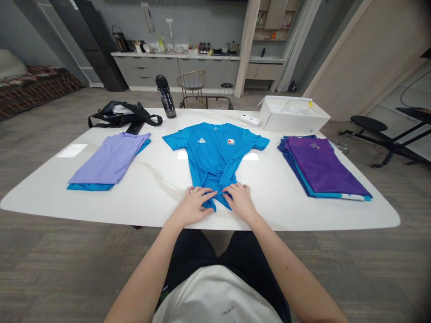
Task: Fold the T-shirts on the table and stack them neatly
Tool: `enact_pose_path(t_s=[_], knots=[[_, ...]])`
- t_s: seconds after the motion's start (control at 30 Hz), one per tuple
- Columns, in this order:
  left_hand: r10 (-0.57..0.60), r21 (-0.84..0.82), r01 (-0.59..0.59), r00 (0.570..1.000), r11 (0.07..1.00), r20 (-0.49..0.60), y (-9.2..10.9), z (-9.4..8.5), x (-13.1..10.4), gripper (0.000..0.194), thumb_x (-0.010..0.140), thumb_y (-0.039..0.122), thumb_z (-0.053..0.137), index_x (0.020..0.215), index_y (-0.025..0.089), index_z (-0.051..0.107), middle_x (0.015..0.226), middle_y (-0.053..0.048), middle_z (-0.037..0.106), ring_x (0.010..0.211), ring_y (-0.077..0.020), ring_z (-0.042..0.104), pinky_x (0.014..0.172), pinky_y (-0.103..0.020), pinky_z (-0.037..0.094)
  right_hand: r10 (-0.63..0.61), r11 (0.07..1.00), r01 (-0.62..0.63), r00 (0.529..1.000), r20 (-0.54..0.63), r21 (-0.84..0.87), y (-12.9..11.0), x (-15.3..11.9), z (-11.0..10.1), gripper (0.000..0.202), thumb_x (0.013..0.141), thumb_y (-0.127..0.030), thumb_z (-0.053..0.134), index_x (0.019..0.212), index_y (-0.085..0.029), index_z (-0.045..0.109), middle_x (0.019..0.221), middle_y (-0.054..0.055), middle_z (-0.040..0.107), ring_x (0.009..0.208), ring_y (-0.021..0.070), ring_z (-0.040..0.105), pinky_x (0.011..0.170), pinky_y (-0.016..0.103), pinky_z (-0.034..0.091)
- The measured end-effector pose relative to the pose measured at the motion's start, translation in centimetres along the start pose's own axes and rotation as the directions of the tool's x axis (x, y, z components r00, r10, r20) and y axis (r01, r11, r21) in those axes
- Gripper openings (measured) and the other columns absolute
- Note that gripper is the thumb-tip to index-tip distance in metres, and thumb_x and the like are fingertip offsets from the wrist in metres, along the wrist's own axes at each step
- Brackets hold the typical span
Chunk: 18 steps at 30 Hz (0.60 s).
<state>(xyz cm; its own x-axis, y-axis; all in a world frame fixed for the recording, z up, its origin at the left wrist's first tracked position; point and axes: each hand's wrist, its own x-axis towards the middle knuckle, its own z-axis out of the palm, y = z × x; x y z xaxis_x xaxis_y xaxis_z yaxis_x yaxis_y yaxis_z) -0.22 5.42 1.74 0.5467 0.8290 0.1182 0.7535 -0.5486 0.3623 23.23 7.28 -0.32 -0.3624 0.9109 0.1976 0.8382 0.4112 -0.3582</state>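
A blue T-shirt (215, 150) lies front up on the white table (155, 197), its collar away from me and its lower part bunched and creased. My left hand (193, 204) is at the left of the hem, fingers bent onto the cloth. At the right of the hem, my right hand (239, 199) has its fingertips pressed on the fabric. Both hands seem to pinch the hem, with the fingertips nearly meeting at the middle.
Folded lilac and blue clothes (111, 157) lie on the left, folded purple and blue ones (319, 166) on the right. Along the far edge are a black bag (123, 114), a phone, a dark bottle (165, 98), a small white device (250, 120) and a white box (292, 117).
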Motion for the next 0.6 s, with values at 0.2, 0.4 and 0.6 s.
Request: enact_pose_path(t_s=[0.2, 0.4, 0.6], knots=[[0.027, 0.044, -0.027, 1.0, 0.999, -0.015, -1.7, -0.1, -2.1, 0.045, 0.088, 0.012, 0.058, 0.129, 0.027, 0.066, 0.127, -0.007, 0.067, 0.115, -0.0253, 0.059, 0.099, -0.043, 0.041, 0.081, 0.995, -0.089, 0.988, -0.133, -0.054, 1.9, -1.1, -0.7, 0.024, 0.102, -0.019, 0.044, 0.108, -0.024, 0.066, 0.108, 0.007, 0.074, 0.106, 0.0261, 0.058, 0.103, 0.048, 0.027], [0.006, -0.082, -0.019, 0.987, 0.996, -0.163, -3.6, -0.1, -3.2, 0.031, 0.09, 0.004, 0.049, 0.106, 0.023, 0.068, 0.11, -0.003, 0.074, 0.106, -0.0205, 0.066, 0.098, -0.04, 0.044, 0.032, 0.999, -0.031, 0.984, -0.173, 0.013, 1.7, -2.8, -1.3, 0.022, 0.099, -0.035, 0.057, 0.117, -0.026, 0.066, 0.121, 0.009, 0.068, 0.113, 0.0267, 0.057, 0.098, 0.043, 0.034], [0.003, -0.214, -0.061, 0.965, 0.975, -0.262, -3.5, -0.5, -3.7, 0.027, 0.095, 0.01, 0.048, 0.107, 0.022, 0.069, 0.106, -0.004, 0.075, 0.101, -0.0188, 0.069, 0.094, -0.035, 0.052, -0.019, 1.0, 0.019, 0.997, -0.075, -0.006, 0.7, -2.5, -0.5, 0.015, 0.099, -0.035, 0.059, 0.106, -0.025, 0.069, 0.109, 0.007, 0.07, 0.103, 0.0261, 0.059, 0.092, 0.042, 0.036]])
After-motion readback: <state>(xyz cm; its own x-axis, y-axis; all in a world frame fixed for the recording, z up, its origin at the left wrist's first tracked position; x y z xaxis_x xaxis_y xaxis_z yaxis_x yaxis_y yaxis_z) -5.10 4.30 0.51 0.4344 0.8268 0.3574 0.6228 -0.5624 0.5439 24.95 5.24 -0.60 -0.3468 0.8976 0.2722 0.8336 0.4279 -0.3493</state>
